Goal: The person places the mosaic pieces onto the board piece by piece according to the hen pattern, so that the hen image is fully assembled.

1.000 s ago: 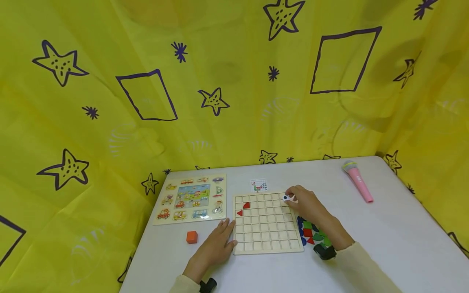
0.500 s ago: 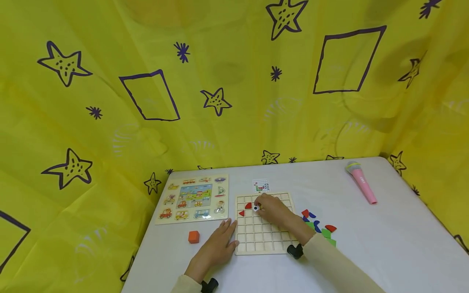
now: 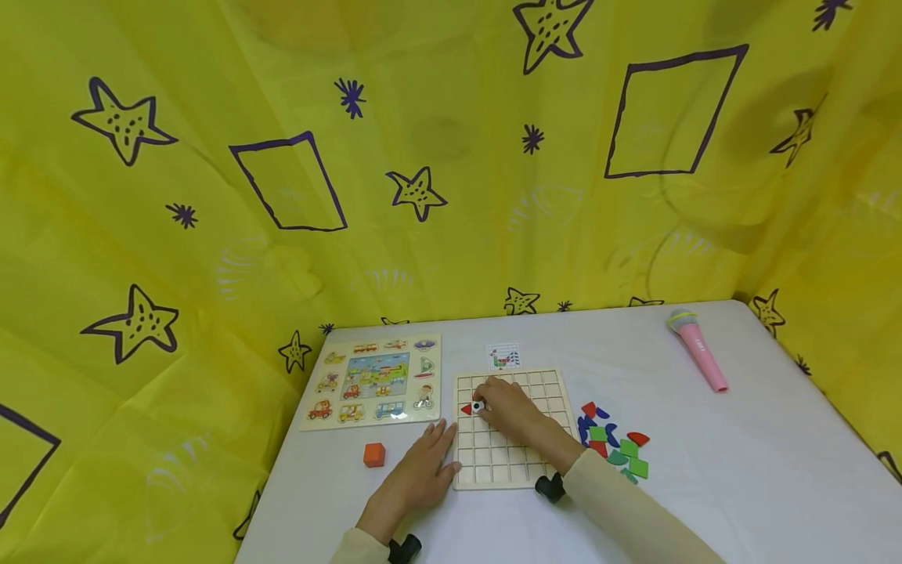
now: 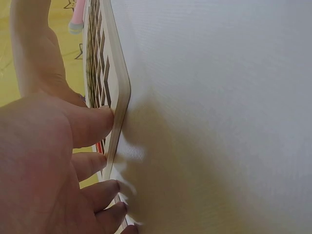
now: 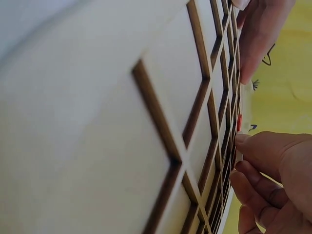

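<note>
My right hand pinches a small white square tile with a black dot between thumb and fingertips. The tile is at the left side of the wooden grid board, right beside a red triangle in one of its cells. A red quarter-round piece is hidden behind the right hand. With fingers spread and fairly straight, my left hand rests against the board's left edge; its thumb touches the rim in the left wrist view.
Several loose red, blue and green pieces lie right of the board. A small pattern card is behind it. Leftward are a vehicle picture puzzle and an orange cube. A pink toy microphone lies at the back right.
My right hand has carried the white tile from the board's upper right across to its left side, beside the red triangle. The left hand has stayed at the board's left edge.
</note>
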Demonstrator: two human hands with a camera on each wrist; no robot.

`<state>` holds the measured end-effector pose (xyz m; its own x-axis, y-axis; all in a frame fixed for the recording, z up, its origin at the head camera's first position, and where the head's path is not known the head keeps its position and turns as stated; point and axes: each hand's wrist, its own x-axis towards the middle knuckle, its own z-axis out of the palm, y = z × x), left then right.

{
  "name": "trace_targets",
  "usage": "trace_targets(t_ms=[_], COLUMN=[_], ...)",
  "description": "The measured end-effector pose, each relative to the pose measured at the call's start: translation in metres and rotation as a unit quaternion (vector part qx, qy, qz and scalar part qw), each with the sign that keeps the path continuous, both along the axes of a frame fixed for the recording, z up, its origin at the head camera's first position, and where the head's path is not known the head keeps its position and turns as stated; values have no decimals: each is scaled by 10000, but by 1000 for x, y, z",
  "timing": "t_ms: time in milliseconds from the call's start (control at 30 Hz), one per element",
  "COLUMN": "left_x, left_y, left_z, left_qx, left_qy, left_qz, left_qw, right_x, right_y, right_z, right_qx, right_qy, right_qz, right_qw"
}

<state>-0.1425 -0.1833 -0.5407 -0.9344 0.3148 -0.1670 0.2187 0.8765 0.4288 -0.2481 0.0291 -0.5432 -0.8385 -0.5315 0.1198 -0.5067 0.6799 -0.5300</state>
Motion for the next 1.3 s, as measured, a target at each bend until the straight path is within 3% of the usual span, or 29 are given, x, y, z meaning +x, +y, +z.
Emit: trace_targets(t_ms=[600, 1300], left_x=[-1, -1], left_y=[-1, -1], left_z=[-1, -3], left_qx=[-25, -99], left_qy=[43, 38], left_qz=[-34, -44], left_qw=[10000, 9999], right_x=[4, 4], right_y=[0, 0], right_z=[4, 5], right_qx=[86, -19], right_qy=[195, -8], right_qz=[125, 76], right_qw=[9997, 10000])
